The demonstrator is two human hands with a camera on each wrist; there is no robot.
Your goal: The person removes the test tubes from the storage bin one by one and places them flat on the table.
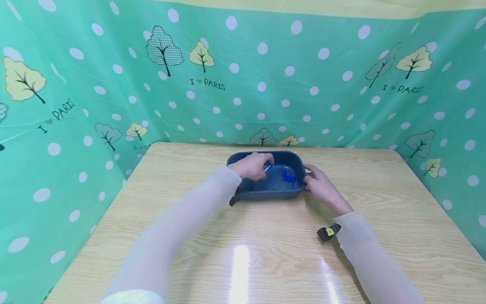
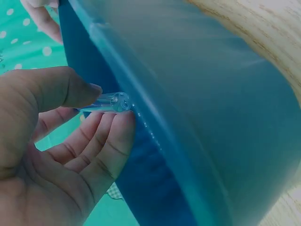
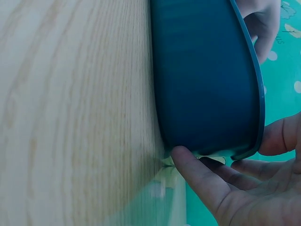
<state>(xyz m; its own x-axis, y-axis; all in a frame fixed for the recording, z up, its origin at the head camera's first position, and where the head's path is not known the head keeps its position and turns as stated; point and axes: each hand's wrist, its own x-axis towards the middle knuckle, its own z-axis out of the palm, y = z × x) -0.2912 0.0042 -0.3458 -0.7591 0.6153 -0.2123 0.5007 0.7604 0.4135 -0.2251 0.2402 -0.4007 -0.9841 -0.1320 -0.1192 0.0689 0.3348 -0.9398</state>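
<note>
A dark blue plastic bin [image 1: 271,195], oblong with rounded corners, stands on the table. Over its left half my left hand [image 1: 252,165] pinches a clear slim tube [image 2: 112,102] between thumb and fingertips; its round clear end shows in the left wrist view, close to the bin's rim. A bit of blue shows at its other end in the head view. Several similar clear tubes with blue caps [image 1: 289,178] lie in the right half of the bin. My right hand [image 1: 323,186] grips the bin's right end, thumb at the rim and fingers against the outer wall.
The wooden table [image 1: 182,169] carries the bin near its far edge. Behind and at both sides hangs a green dotted cloth [image 1: 235,101] with tree prints. A black wrist strap piece [image 1: 328,232] sits at the right cuff.
</note>
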